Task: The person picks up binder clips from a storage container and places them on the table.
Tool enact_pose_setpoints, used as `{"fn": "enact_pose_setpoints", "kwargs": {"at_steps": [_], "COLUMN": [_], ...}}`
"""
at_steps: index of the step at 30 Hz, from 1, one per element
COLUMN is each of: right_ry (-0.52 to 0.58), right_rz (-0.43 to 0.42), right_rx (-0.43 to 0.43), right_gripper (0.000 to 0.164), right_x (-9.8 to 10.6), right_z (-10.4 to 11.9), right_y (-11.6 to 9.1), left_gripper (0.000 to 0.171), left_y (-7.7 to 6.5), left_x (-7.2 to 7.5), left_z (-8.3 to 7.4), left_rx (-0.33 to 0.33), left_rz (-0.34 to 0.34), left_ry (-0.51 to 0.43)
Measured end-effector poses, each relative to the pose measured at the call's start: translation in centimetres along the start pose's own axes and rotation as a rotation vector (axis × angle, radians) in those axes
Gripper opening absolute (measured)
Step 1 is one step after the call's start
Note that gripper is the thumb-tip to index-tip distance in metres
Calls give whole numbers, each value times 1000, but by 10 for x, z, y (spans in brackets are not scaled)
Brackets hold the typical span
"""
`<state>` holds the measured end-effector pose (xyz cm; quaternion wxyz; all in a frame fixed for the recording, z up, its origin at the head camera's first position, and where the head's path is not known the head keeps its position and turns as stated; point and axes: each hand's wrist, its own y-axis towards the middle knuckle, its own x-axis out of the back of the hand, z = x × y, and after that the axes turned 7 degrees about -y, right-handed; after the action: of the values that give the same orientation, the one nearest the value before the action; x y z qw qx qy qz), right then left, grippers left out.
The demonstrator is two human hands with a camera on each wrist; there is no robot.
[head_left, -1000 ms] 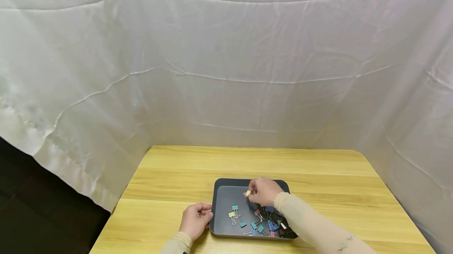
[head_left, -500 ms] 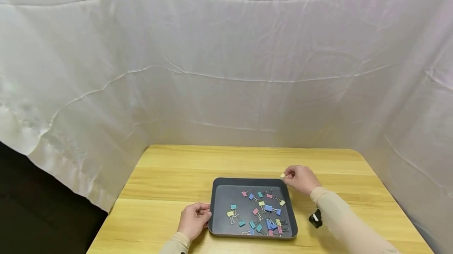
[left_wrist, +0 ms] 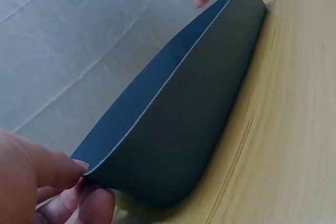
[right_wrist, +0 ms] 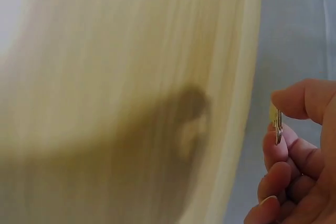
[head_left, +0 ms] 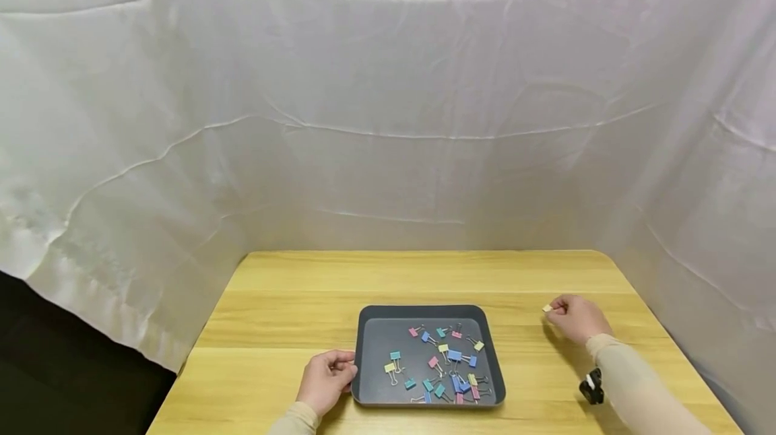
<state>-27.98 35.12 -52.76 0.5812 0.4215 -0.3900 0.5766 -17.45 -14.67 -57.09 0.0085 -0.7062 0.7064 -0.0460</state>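
My right hand (head_left: 578,319) is over the table to the right of the tray, pinching a pale yellow binder clip (head_left: 547,308) between thumb and fingers. In the right wrist view the binder clip (right_wrist: 275,116) shows edge-on, its metal handles hanging down past the fingertips. A dark grey tray (head_left: 371,334) lies on the table. My left hand (head_left: 327,378) holds its left side; in the left wrist view the thumb and fingers pinch the rim at a corner of the tray (left_wrist: 173,114). Several binder clips in blue, teal, pink and yellow lie loose inside, mostly toward the right, including a blue clip (head_left: 455,355).
The wooden table (head_left: 291,300) extends around the tray. A pale fabric curtain (head_left: 388,172) hangs behind it and along both sides. A small black device (head_left: 591,386) sits at my right wrist.
My right hand has lifted a yellow binder clip from the tray and carried it rightward, past the rim and over the table. My left hand still holds the tray's side.
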Motion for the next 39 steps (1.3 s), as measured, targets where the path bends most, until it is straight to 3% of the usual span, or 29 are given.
{"fn": "enact_pose_setpoints", "kwargs": {"at_steps": [8, 16, 25, 30, 39], "right_ry": [-20, -9, 19, 37, 30], "right_rz": [-17, 61, 117, 136, 70], "right_rx": [-99, -157, -196, -210, -179], "right_gripper": [36, 40, 43, 45, 45], "right_x": [4, 9, -1, 0, 10], "right_z": [-54, -79, -87, -86, -76], "right_y": [-12, -18, -23, -24, -22], "left_gripper": [25, 26, 27, 27, 28], "left_y": [0, 0, -1, 1, -2], "left_x": [1, 0, 0, 1, -1], "left_z": [3, 5, 11, 13, 10], "left_rx": [27, 16, -19, -6, 5], "left_rz": [-6, -11, -16, -13, -15], "left_ry": [-14, -37, -65, -71, -93]}}
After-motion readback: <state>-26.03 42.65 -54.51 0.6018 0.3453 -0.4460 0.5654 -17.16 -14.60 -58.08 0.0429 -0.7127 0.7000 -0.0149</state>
